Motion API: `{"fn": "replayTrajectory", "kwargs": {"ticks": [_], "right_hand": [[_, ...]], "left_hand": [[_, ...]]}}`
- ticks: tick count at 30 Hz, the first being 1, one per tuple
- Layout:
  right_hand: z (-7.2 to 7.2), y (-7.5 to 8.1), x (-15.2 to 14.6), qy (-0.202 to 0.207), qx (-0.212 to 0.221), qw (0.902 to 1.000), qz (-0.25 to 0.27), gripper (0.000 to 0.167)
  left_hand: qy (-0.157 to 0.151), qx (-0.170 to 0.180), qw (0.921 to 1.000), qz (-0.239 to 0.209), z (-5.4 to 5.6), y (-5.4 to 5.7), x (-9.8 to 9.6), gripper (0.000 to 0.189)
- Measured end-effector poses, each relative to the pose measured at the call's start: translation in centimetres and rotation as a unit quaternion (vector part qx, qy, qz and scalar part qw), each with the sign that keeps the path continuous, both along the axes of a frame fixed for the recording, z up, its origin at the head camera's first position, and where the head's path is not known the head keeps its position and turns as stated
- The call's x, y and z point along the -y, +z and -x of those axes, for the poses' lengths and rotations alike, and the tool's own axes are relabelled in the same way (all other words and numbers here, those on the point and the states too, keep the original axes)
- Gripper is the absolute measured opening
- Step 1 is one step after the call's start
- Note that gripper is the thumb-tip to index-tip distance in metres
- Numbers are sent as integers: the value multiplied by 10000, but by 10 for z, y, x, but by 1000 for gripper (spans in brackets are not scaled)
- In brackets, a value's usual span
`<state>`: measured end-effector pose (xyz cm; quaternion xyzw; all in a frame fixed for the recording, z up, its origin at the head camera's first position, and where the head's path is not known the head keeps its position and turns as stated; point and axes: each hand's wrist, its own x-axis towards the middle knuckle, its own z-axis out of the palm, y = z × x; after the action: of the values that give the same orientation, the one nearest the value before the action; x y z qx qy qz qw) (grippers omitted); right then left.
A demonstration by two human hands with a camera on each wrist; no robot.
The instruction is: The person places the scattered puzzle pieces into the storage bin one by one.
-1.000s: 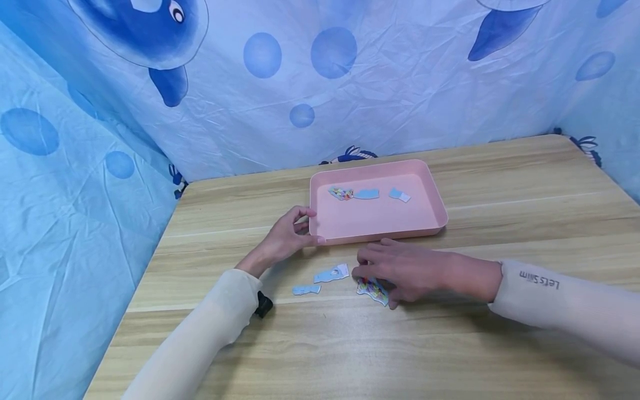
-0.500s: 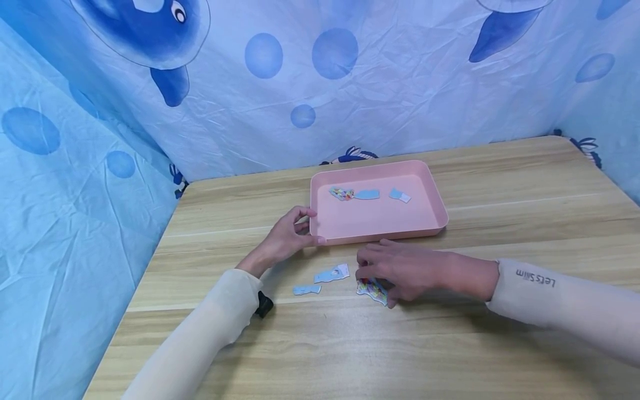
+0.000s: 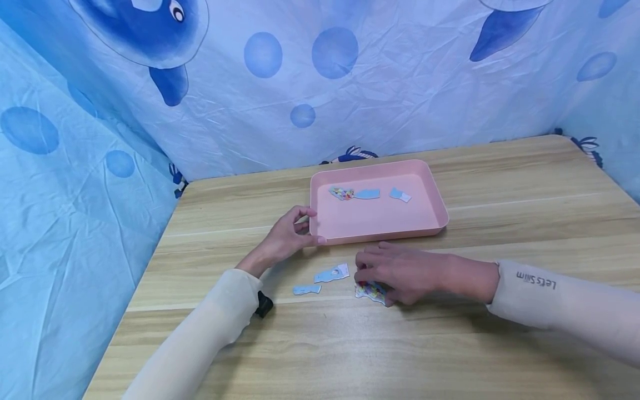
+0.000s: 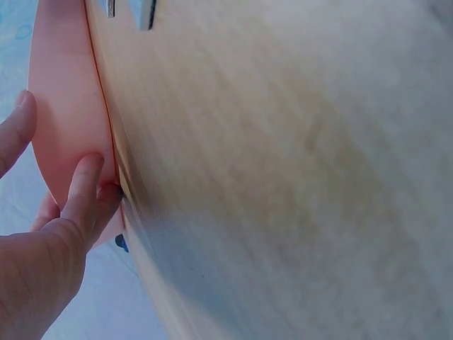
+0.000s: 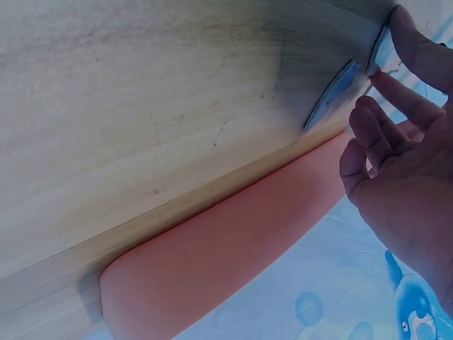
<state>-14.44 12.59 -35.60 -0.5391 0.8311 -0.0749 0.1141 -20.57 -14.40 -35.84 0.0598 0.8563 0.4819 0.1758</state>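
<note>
My left hand [image 3: 285, 236] holds the left front corner of the pink tray [image 3: 375, 222], with thumb and fingers on its walls. In the left wrist view the fingertips press against the tray's outer side [image 4: 67, 78]. My right hand [image 3: 405, 272] is low over the table before the tray, gripping a colourful jagged-edged puzzle piece [image 3: 371, 292] between thumb and index finger. The hand covers part of that piece; its other fingers are bent. To its left lie a larger light-blue puzzle piece [image 3: 331, 273] and a smaller narrow one [image 3: 306, 289].
Inside the tray are a multicoloured piece [image 3: 342, 193], a plain blue piece [image 3: 367, 194] and a blue-and-white piece [image 3: 400, 195]. The wooden table [image 3: 320, 344] ends at the back against a blue sea-print curtain [image 3: 240, 122].
The right hand has turned the colourful puzzle piece slightly and shifted it a little to the left. My left hand, the tray and the other pieces have stayed where they were.
</note>
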Motion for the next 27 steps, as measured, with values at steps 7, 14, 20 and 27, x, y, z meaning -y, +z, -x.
{"fn": "replayTrajectory", "kwargs": {"ticks": [7, 14, 20, 27], "right_hand": [[-3, -1, 0, 275, -232, 9992, 177, 52], [-7, -1, 3, 276, -76, 9993, 225, 57], [-10, -3, 4, 322, -273, 9988, 238, 59], [-12, -4, 5, 142, -142, 9997, 171, 53]], "left_hand": [[-13, 13, 10000, -58, 1, -1, 0, 62], [-13, 40, 9999, -139, 1, -1, 1, 62], [-18, 44, 9999, -133, 1, -1, 1, 63], [-23, 21, 9999, -108, 0, -1, 0, 63]]}}
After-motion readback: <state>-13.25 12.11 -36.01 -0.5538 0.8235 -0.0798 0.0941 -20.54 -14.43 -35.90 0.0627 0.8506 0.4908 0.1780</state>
